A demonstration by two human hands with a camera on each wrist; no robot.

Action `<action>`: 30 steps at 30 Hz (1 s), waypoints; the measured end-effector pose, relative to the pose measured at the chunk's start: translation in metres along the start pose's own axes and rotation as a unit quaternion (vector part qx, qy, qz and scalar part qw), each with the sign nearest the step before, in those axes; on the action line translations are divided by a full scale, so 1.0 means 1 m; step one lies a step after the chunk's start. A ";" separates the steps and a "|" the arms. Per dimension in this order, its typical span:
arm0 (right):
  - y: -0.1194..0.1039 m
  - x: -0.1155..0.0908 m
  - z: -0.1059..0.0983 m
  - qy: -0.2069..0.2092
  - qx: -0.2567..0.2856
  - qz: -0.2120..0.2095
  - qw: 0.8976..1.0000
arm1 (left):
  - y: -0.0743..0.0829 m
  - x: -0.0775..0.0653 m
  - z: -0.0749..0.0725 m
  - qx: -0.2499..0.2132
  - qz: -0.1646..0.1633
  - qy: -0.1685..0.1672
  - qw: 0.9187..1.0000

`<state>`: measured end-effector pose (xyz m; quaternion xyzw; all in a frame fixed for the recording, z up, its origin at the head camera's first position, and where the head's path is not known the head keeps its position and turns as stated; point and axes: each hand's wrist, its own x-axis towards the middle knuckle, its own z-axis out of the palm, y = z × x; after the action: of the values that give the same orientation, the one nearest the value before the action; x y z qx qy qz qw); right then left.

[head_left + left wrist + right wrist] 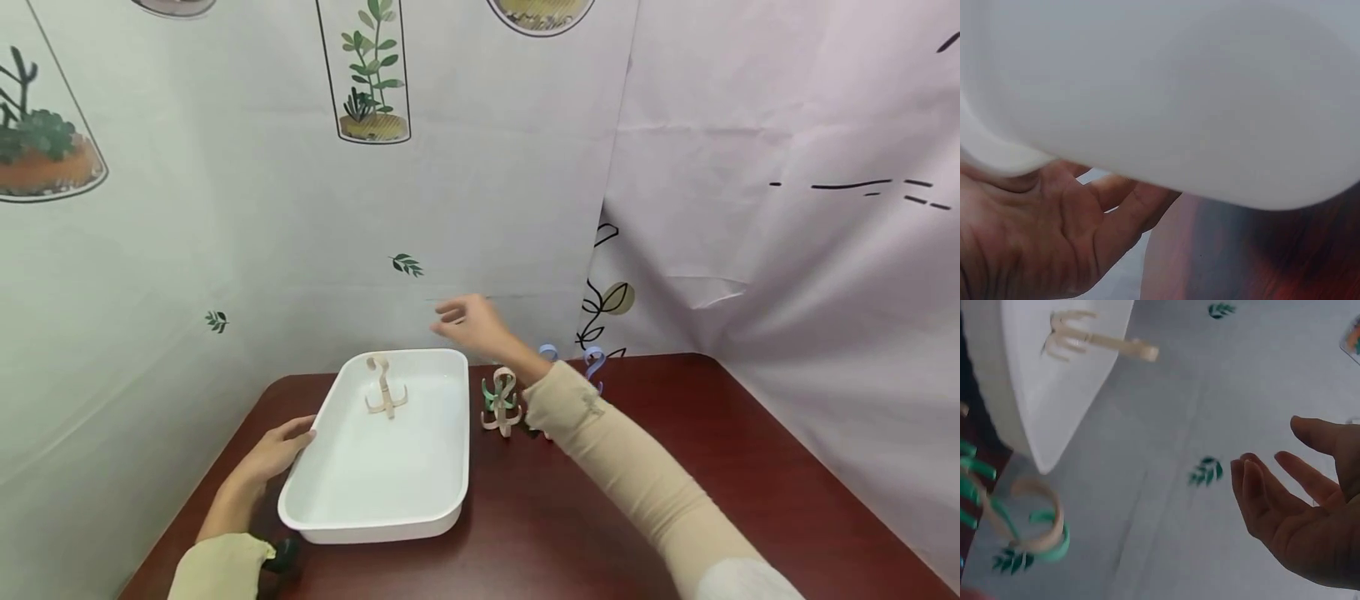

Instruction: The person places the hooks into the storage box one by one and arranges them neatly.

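Note:
My left hand (272, 454) touches the left side of a white tray (378, 487) with its fingertips. In the left wrist view the tray's wall hides part of that hand, and no pinch on the rim shows. A beige claw hook (386, 398) with a curled top stands inside the tray, toward its far end. My right hand (476, 323) is raised above the tray's far right corner, its fingers loosely bent around nothing. Below the right forearm, beside the tray, stand another beige claw hook (504, 414) and a green claw hook (488, 397).
Two blue hooks (595, 360) stand farther right, partly hidden behind the right sleeve (607, 442). The dark red table (750, 467) ends at a hanging cloth (510, 208) printed with plants. A small dark object (282, 556) is at the left wrist.

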<state>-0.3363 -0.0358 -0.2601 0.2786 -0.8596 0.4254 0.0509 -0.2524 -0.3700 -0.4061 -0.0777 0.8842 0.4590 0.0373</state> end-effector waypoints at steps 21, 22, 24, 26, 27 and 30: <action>0.089 -0.046 -0.046 -0.113 -0.125 0.005 0.986 | -0.002 0.000 0.002 0.003 -0.007 0.006 1.000; 0.091 -0.045 -0.045 -0.115 -0.127 0.006 0.985 | -0.002 0.000 0.002 0.002 -0.009 0.005 1.000; 0.096 -0.044 -0.043 -0.117 -0.131 0.009 0.984 | -0.001 0.001 0.002 0.000 -0.015 0.007 1.000; 0.101 -0.042 -0.041 -0.118 -0.137 0.005 0.984 | -0.001 0.001 0.002 0.001 -0.020 0.007 1.000; 0.102 -0.041 -0.040 -0.118 -0.138 0.001 0.983 | -0.001 0.001 0.002 0.001 -0.021 0.006 1.000; 0.106 -0.041 -0.039 -0.111 -0.149 -0.014 0.982 | 0.001 0.002 0.002 0.003 -0.024 0.007 1.000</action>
<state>-0.3633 0.0623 -0.3232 0.3252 -0.9097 0.2583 0.0021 -0.2542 -0.3677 -0.4067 -0.1017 0.8838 0.4547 0.0426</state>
